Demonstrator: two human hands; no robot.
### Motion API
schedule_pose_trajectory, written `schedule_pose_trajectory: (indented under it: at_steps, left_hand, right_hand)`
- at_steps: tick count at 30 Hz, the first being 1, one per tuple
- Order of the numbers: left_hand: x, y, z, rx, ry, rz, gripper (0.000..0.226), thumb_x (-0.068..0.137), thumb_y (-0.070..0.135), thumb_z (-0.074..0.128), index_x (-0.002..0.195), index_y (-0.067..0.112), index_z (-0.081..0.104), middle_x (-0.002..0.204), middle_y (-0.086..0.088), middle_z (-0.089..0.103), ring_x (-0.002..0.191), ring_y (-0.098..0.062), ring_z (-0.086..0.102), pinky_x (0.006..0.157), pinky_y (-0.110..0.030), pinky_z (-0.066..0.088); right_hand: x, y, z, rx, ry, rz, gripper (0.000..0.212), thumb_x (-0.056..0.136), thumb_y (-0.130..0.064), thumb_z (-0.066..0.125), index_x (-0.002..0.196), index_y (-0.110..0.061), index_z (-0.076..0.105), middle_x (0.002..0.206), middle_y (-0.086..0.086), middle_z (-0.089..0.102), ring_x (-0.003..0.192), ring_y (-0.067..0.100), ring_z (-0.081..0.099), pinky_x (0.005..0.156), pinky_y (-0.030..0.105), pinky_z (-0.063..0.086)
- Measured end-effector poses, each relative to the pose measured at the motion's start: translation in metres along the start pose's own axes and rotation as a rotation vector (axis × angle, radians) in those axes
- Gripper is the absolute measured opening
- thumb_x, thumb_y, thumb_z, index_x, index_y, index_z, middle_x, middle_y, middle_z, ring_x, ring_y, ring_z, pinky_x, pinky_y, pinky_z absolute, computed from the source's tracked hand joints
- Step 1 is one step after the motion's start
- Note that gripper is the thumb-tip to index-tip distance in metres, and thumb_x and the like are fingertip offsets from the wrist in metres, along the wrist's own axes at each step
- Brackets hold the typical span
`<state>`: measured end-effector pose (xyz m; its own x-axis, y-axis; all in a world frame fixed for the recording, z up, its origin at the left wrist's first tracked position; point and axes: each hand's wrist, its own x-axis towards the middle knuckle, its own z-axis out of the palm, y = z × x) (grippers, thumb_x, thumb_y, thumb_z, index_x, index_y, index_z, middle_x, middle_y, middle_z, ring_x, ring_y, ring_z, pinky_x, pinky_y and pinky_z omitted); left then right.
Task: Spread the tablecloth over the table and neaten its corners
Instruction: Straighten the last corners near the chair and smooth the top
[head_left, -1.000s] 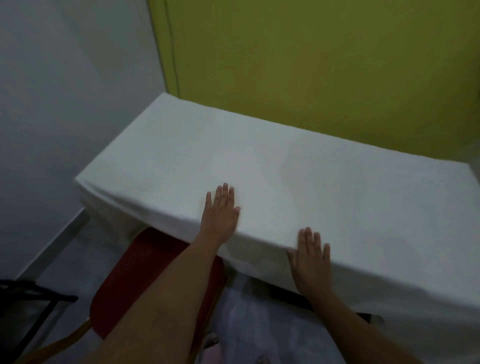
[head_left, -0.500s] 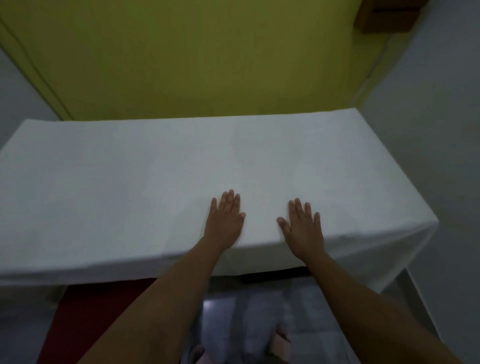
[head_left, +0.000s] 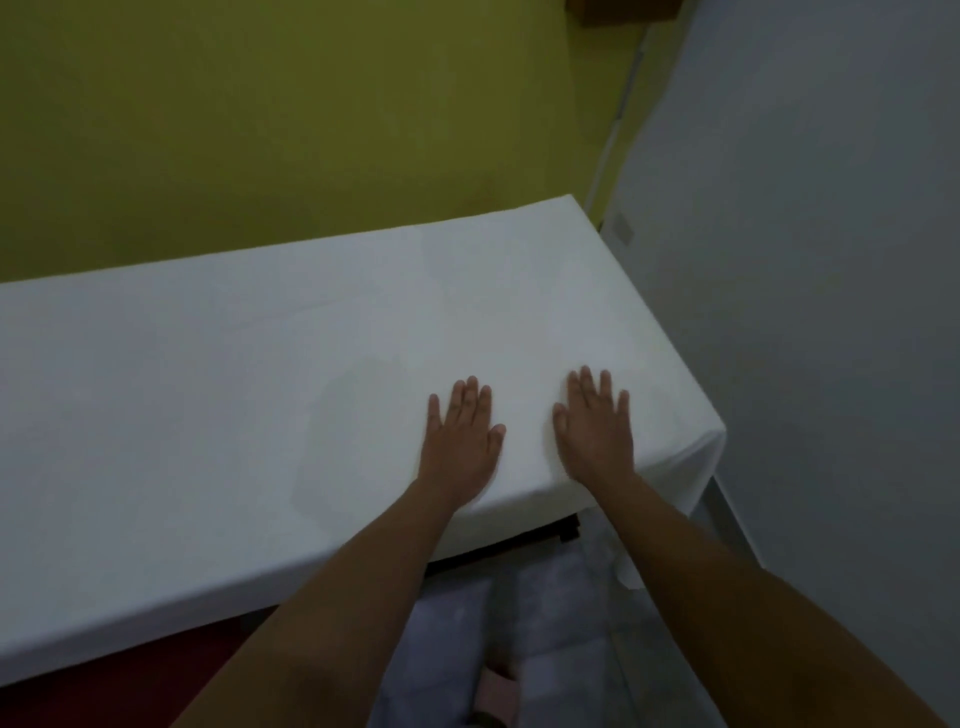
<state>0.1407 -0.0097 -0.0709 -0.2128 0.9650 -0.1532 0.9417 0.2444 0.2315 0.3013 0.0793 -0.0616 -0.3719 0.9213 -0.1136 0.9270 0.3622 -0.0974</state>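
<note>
A white tablecloth (head_left: 218, 395) covers the whole table top and hangs over its near edge and right end. Its near right corner (head_left: 706, 441) droops in a loose fold. My left hand (head_left: 460, 441) lies flat on the cloth near the front edge, palm down, fingers together. My right hand (head_left: 595, 431) lies flat beside it, a little closer to the right end, fingers slightly spread. Neither hand holds any cloth. The table itself is hidden under the cloth, apart from a dark frame piece (head_left: 566, 527) below the front edge.
A yellow-green wall (head_left: 311, 114) runs along the table's far side. A grey wall (head_left: 831, 260) stands close to the table's right end. A red chair seat (head_left: 156, 686) shows under the front edge at lower left. Pale tiled floor (head_left: 561, 649) lies below.
Both hands have slid to the right along the cloth, toward the table's right end. My view has swung right too, from the left end to the right corner.
</note>
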Motion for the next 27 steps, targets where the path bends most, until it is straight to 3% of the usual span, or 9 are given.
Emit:
schedule_pose_trajectory:
  at_steps: [5,11,14,16,19,23,27]
  left_hand:
    - [0.006,0.0,0.011,0.043,0.054,0.006,0.074,0.088,0.048,-0.005,0.153,0.015,0.009,0.162,-0.003,0.005,0.149,-0.017,0.001,0.118,-0.044,-0.005]
    - [0.004,0.005,0.008,0.027,0.042,0.007,0.079,0.085,0.05,-0.009,0.153,0.015,0.008,0.162,-0.003,0.003,0.149,-0.017,-0.001,0.118,-0.043,-0.005]
    - [0.003,0.001,0.004,0.012,-0.004,0.026,0.081,0.083,0.052,-0.011,0.153,0.015,0.004,0.162,-0.003,-0.001,0.149,-0.016,-0.004,0.118,-0.042,-0.007]
    - [-0.002,-0.008,0.001,0.008,-0.026,0.04,0.072,0.092,0.052,-0.003,0.154,0.015,0.003,0.162,-0.004,-0.002,0.149,-0.016,-0.005,0.118,-0.04,-0.007]
    - [-0.016,-0.033,-0.004,-0.003,-0.032,-0.006,0.059,0.102,0.042,0.015,0.154,0.014,0.002,0.162,-0.003,-0.003,0.149,-0.016,-0.006,0.119,-0.039,-0.006]
    - [-0.05,-0.106,-0.019,-0.01,0.017,-0.133,0.066,0.096,0.045,0.005,0.153,0.014,0.004,0.162,-0.004,-0.001,0.149,-0.017,-0.004,0.119,-0.038,-0.006]
    - [-0.096,-0.203,-0.035,-0.029,0.097,-0.296,0.058,0.102,0.04,0.013,0.153,0.013,0.006,0.162,-0.005,0.001,0.149,-0.018,-0.002,0.119,-0.038,-0.004]
  right_hand:
    - [0.026,0.035,0.002,0.074,-0.028,0.092,0.061,0.1,-0.046,0.016,0.152,-0.014,0.01,0.16,0.004,0.007,0.147,0.027,0.0,0.117,0.048,-0.001]
    - [-0.023,0.074,0.01,0.147,0.114,0.264,0.062,0.1,-0.042,0.026,0.15,-0.006,0.017,0.158,0.01,0.015,0.146,0.029,0.008,0.118,0.045,0.0]
    - [-0.039,0.076,0.012,0.097,0.093,0.332,0.063,0.101,-0.041,0.025,0.15,-0.003,0.016,0.158,0.013,0.015,0.146,0.03,0.007,0.117,0.045,-0.005]
    - [-0.038,0.069,0.008,0.086,0.069,0.374,0.062,0.101,-0.038,0.026,0.149,0.0,0.016,0.158,0.015,0.014,0.146,0.032,0.007,0.118,0.048,-0.002]
    - [-0.031,0.045,0.002,0.072,0.024,0.288,0.061,0.101,-0.036,0.026,0.149,-0.001,0.015,0.158,0.016,0.012,0.146,0.033,0.006,0.118,0.048,0.001]
    - [-0.027,-0.03,0.009,0.033,-0.021,0.055,0.058,0.101,-0.035,0.026,0.149,-0.004,0.016,0.158,0.014,0.015,0.146,0.032,0.008,0.118,0.048,0.006]
    - [-0.033,-0.129,0.023,0.068,-0.033,-0.045,0.058,0.102,-0.034,0.023,0.15,-0.005,0.013,0.159,0.014,0.011,0.146,0.03,0.006,0.118,0.048,0.002]
